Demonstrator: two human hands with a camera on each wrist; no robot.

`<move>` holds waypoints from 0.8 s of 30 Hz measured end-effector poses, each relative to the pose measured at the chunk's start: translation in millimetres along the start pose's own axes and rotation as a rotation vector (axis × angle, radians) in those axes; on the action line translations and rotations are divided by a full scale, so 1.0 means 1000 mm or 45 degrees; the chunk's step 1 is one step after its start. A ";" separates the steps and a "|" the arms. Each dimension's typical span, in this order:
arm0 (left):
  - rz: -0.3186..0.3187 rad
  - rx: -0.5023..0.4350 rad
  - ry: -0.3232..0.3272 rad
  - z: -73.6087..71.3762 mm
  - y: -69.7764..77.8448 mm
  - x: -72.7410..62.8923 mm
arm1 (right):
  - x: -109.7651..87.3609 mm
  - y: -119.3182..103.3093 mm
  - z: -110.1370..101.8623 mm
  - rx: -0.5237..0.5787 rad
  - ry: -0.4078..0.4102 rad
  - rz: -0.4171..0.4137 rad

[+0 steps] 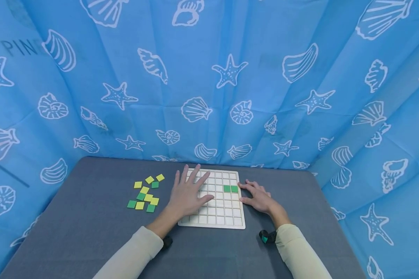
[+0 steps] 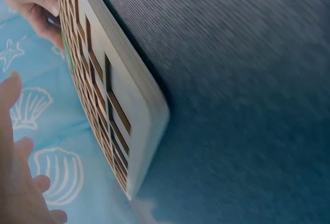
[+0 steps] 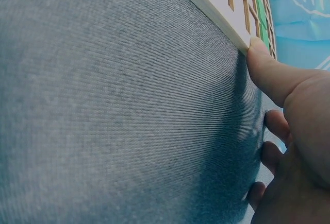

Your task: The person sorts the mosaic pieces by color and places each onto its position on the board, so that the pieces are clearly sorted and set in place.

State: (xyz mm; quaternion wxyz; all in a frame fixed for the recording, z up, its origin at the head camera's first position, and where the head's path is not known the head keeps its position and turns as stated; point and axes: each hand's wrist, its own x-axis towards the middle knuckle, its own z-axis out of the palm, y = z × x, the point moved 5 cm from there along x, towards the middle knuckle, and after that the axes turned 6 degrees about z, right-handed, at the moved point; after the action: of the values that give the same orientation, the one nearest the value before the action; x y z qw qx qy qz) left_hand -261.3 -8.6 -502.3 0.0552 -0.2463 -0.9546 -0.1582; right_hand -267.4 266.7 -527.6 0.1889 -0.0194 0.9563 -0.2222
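Note:
A white grid board [image 1: 220,221] with square recesses lies on the table, and two green square tiles [image 1: 231,188] sit side by side in it near its right edge. My left hand [image 1: 186,195] is spread over the board's left part, fingers apart and holding nothing, hiding the cells beneath. In the left wrist view its fingers [image 2: 23,177] stand raised beside the board. My right hand [image 1: 260,197] is at the board's right edge, with thumb and index finger touching the rim. The right wrist view shows the thumb [image 3: 265,69] against the board's side and the other fingers loosely bent.
Left of the board lie several loose yellow tiles [image 1: 138,185] and green tiles [image 1: 131,204], some touching. A grey cloth [image 1: 90,228] covers the table. Behind it hangs a blue curtain [image 1: 209,77] printed with white shells and starfish.

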 end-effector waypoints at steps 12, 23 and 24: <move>-0.061 0.067 0.007 -0.009 -0.027 -0.020 | 0.000 -0.002 0.000 -0.015 -0.006 -0.016; -0.133 0.096 0.041 -0.016 -0.052 -0.041 | -0.002 -0.001 -0.001 -0.020 -0.003 -0.004; -0.144 0.104 0.039 -0.017 -0.056 -0.043 | -0.001 -0.001 -0.001 -0.020 -0.004 -0.006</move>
State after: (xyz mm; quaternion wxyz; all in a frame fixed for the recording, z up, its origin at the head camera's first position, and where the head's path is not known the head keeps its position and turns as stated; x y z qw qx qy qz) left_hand -250.4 -80.0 -509.5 0.0710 -0.1869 -0.9717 -0.1258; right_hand -266.3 266.1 -526.0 0.1897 -0.0236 0.9577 -0.2151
